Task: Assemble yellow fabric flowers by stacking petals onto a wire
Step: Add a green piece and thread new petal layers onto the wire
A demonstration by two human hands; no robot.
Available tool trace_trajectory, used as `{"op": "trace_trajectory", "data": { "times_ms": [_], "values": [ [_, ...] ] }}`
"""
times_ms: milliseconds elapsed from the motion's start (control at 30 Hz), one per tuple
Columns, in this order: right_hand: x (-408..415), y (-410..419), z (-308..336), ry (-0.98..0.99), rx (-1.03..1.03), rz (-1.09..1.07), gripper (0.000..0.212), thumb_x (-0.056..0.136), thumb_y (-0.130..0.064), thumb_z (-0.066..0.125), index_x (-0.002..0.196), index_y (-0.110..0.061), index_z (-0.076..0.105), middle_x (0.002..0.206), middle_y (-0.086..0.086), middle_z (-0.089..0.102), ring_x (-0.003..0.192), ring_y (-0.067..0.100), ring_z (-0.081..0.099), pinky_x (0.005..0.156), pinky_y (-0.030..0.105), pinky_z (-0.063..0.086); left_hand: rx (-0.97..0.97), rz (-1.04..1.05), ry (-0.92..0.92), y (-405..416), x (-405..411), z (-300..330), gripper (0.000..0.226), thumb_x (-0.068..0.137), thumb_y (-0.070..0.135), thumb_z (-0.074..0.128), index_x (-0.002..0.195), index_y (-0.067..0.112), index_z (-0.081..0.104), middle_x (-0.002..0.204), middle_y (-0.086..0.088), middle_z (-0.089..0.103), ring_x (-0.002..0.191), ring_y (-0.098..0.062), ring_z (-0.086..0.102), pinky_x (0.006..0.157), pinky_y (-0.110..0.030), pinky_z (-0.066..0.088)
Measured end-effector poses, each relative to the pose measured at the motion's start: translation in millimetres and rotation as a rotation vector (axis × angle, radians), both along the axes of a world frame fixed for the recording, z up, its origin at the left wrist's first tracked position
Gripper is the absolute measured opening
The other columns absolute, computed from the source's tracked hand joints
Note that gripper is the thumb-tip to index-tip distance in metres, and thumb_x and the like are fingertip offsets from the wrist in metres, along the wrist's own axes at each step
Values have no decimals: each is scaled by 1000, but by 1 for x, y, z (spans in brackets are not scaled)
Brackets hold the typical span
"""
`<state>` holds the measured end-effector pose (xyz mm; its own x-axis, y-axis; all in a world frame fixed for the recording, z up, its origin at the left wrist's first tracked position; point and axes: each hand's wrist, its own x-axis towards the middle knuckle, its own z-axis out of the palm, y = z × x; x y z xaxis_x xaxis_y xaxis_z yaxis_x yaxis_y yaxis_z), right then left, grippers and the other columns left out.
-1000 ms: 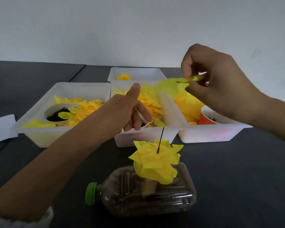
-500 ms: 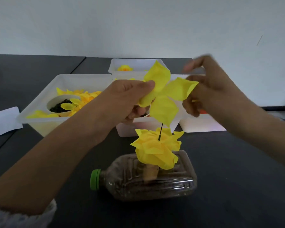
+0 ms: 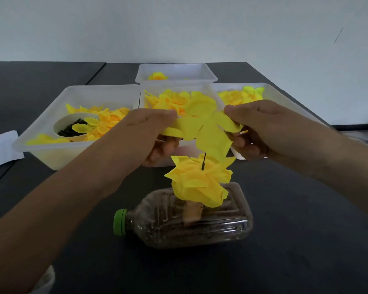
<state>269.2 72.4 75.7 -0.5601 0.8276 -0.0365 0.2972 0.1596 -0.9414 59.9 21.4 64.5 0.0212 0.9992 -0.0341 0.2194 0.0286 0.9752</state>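
The left hand and right hand each pinched one side of a yellow petal piece, fingers curled on its edges. It was held spread just above the black wire, which rose from a half-built flower on a plastic bottle lying on the tabletop.

A plain pale wall rises behind the dark table.
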Motion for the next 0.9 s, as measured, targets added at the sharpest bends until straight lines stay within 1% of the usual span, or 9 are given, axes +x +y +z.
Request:
{"op": "trace_trajectory", "data": {
  "times_ms": [100, 233, 433, 533, 633, 700, 767, 800, 900],
  "values": [
    [-2, 2, -5, 9, 8, -10, 39, 102, -34, 40, 80, -6, 57, 60, 0, 53, 46, 13, 40, 47, 22, 31, -43, -25, -49, -4, -4, -3, 58, 101, 41, 37, 53, 21, 62, 49, -1, 46, 38, -12, 31, 37, -18, 27],
    [-6, 0, -9, -1, 20, 4, 44, 103, -34, 38, 79, -5, 61, 64, 2, 60, 46, 13, 42, 52, 26, 31, -45, -30, 9, -8, -6, -6, 60, 100, 40, 37, 49, 22, 64, 46, 2, 45, 38, -9, 31, 37, -17, 27],
    [-9, -5, -14, -108, -7, -87, 52, 100, -38, 43, 56, -26, 67, 57, 2, 65, 45, 18, 42, 38, 16, 31, -19, -1, 129, -10, -4, -9, 57, 99, 33, 43, 46, 22, 60, 43, 3, 41, 33, -5, 33, 37, -14, 25],
    [-7, -8, -21, -138, -52, -146, 51, 95, -44, 49, 51, -21, 60, 58, 3, 66, 56, 25, 42, 39, 18, 31, -4, 17, 177, -6, -3, -11, 50, 99, 33, 46, 52, 17, 57, 42, 4, 41, 35, -4, 31, 37, -13, 26],
    [-3, -10, -25, -144, -84, -172, 54, 92, -48, 52, 45, -22, 58, 60, 2, 65, 46, 17, 41, 35, 15, 29, -14, 42, 163, -1, -3, -12, 50, 98, 33, 50, 51, 16, 57, 40, 6, 39, 33, -4, 29, 36, -14, 26],
    [-1, -11, -25, -83, -122, -155, 47, 93, -45, 53, 52, -24, 65, 60, 2, 63, 43, 13, 38, 37, 16, 29, -14, 35, 129, 2, -2, -11, 56, 97, 35, 52, 43, 20, 57, 40, 6, 38, 33, -4, 27, 36, -15, 25],
    [1, -11, -23, -9, -146, -151, 36, 94, -40, 54, 77, -16, 75, 60, 2, 62, 45, 14, 36, 38, 18, 29, -11, 25, 96, 4, -1, -9, 58, 95, 37, 52, 39, 22, 57, 40, 7, 37, 34, -5, 27, 36, -15, 25],
    [2, -10, -23, 14, -151, -159, 35, 94, -38, 55, 76, -15, 74, 60, 2, 62, 45, 15, 36, 38, 19, 29, -10, 23, 77, 6, 0, -8, 58, 95, 38, 52, 39, 22, 57, 40, 7, 36, 35, -5, 26, 36, -15, 24],
    [4, -11, -21, 54, -163, -182, 49, 94, -36, 55, 47, -26, 62, 59, 3, 62, 51, 20, 37, 37, 19, 29, -14, 8, 34, 8, 3, -5, 58, 94, 38, 53, 39, 22, 56, 40, 8, 36, 35, -5, 26, 35, -13, 23]
  ]
}}
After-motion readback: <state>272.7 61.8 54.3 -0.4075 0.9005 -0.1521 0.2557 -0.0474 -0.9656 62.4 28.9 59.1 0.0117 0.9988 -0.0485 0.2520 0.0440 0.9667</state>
